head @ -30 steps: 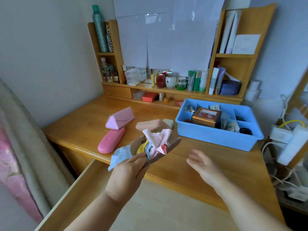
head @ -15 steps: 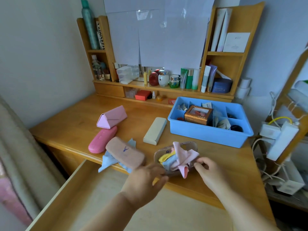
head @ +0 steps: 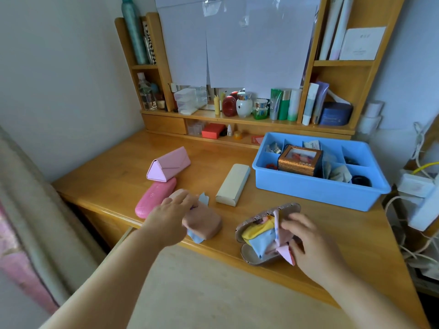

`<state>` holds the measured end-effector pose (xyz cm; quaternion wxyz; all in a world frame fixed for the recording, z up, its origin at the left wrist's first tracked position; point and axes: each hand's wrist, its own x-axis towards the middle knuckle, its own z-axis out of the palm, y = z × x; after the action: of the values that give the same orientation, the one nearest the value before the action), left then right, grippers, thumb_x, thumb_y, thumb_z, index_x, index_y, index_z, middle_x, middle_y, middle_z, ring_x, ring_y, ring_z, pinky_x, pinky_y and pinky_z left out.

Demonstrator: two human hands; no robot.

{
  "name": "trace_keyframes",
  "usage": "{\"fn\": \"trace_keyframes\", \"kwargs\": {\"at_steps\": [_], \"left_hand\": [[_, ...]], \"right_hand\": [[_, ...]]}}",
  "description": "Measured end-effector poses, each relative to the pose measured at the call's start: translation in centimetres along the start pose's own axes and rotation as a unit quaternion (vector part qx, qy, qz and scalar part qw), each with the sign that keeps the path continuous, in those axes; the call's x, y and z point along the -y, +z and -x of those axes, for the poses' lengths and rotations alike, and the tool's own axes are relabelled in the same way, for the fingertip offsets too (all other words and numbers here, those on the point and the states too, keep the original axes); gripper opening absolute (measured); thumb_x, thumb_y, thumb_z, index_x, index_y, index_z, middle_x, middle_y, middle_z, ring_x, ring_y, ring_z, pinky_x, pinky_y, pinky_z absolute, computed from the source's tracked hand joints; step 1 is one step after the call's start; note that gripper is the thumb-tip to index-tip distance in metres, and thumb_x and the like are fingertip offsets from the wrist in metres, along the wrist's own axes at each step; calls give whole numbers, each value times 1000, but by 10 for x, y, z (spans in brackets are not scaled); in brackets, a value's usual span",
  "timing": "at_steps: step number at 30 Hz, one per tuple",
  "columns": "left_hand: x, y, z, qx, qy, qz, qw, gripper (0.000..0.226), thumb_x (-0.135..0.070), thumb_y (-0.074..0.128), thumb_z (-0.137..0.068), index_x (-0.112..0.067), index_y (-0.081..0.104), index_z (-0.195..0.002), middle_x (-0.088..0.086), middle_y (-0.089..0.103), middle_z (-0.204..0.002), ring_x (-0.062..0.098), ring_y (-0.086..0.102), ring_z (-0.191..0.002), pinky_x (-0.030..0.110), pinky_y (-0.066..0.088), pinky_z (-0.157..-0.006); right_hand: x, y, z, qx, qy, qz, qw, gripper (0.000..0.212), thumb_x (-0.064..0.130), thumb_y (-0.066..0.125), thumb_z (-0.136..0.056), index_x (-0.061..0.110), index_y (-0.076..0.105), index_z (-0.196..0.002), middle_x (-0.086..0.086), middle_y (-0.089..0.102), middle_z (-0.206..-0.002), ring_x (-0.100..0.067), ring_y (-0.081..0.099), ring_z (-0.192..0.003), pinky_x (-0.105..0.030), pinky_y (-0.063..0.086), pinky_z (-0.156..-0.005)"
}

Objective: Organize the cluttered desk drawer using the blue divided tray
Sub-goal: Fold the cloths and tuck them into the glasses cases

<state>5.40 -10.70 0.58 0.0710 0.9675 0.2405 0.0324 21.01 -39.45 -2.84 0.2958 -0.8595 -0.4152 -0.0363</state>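
Note:
The blue divided tray [head: 316, 188] sits at the right of the desk with a small bronze box [head: 299, 160] and small items in its compartments. An open patterned glasses case [head: 259, 255] stuffed with coloured cloths [head: 261, 236] lies near the desk's front edge. My right hand [head: 308, 243] pinches the pink cloth [head: 286, 254] at the case. My left hand [head: 169, 216] rests on a peach soft case [head: 205, 223] that lies on a light blue cloth [head: 203, 199]. The open drawer [head: 202, 293] is below.
A pink hard case [head: 152, 198], a pink triangular case [head: 169, 163] and a cream case [head: 234, 184] lie on the desk. Shelves with bottles and jars [head: 261, 105] line the back. Cables and a power strip [head: 420, 193] hang at the right. A bed edge [head: 28, 210] is at the left.
The patterned case went from my left hand onto the desk. My right hand moved onto its cloths. My left hand reached left onto the peach case.

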Motion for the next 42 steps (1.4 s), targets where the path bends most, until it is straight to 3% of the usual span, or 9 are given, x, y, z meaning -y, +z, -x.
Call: {"fn": "trace_keyframes", "kwargs": {"at_steps": [5, 9, 12, 16, 21, 25, 37, 40, 42], "left_hand": [[11, -16, -28, 6, 113, -212, 971, 63, -20, 59, -84, -44, 33, -137, -17, 38, -141, 18, 36, -126, 30, 29, -105], [21, -39, -41, 15, 120, -65, 991, 55, -17, 65, -75, -41, 49, -122, -11, 52, -121, 14, 41, -123, 25, 32, -100], [15, -35, -48, 101, 143, -131, 976, 84, -3, 61, -73, -36, 29, -144, -9, 41, -141, 13, 34, -133, 25, 26, -108], [10, -22, -57, 80, 186, -229, 952, 71, -27, 68, -76, -35, 36, -138, -11, 41, -138, 12, 38, -127, 28, 22, -112], [17, -25, -38, -11, 81, -37, 996, 56, -50, 70, -59, -33, 44, -107, -11, 51, -100, 17, 54, -93, 30, 47, -80], [13, -25, -31, -108, -86, 150, 979, 49, -57, 67, -70, -34, 40, -104, -13, 56, -82, 14, 60, -69, 30, 48, -57], [1, 3, -72, -135, -127, 43, 982, 29, -38, 63, -83, -18, 61, -105, 6, 50, -117, 27, 47, -104, 38, 43, -91], [5, 14, -41, -215, -91, -11, 972, 26, -46, 60, -84, -22, 70, -87, 2, 60, -113, 25, 52, -100, 35, 44, -83], [7, 23, -19, -148, -138, -30, 979, 42, -67, 54, -78, -28, 67, -82, -5, 63, -102, 19, 57, -93, 30, 46, -71]], "right_hand": [[-8, -1, -2, 43, -7, -36, 998, 26, 23, 69, -79, 44, 56, -88, 30, 54, -97, 6, 54, -86, -15, 45, -58], [-7, 7, -1, 23, -27, -32, 999, 27, 23, 68, -76, 40, 55, -92, 26, 52, -103, 0, 57, -80, -18, 47, -52], [-9, 11, 2, 6, -39, -31, 999, 36, 19, 71, -73, 40, 52, -95, 25, 50, -102, -4, 55, -76, -21, 48, -53], [-12, 10, 6, -3, -55, -43, 998, 36, 19, 67, -74, 40, 54, -99, 28, 50, -106, -1, 53, -79, -12, 43, -57], [-12, 11, 5, -14, -63, -36, 997, 37, 19, 75, -72, 36, 58, -100, 25, 53, -105, -7, 55, -78, -21, 48, -58], [-7, 10, 7, -10, -64, -28, 998, 39, 18, 78, -69, 34, 58, -98, 24, 53, -101, -6, 53, -72, -18, 45, -54], [-10, 11, 6, -16, -58, -33, 998, 35, 18, 72, -72, 38, 55, -95, 24, 53, -105, -3, 54, -80, -17, 46, -62], [-12, 13, 7, -26, -56, -35, 997, 36, 14, 73, -72, 34, 60, -98, 25, 54, -105, -4, 56, -80, -22, 49, -60], [-10, 12, 8, -41, -54, -43, 997, 27, 18, 66, -75, 32, 62, -98, 24, 56, -104, -3, 56, -81, -19, 48, -62]]}}
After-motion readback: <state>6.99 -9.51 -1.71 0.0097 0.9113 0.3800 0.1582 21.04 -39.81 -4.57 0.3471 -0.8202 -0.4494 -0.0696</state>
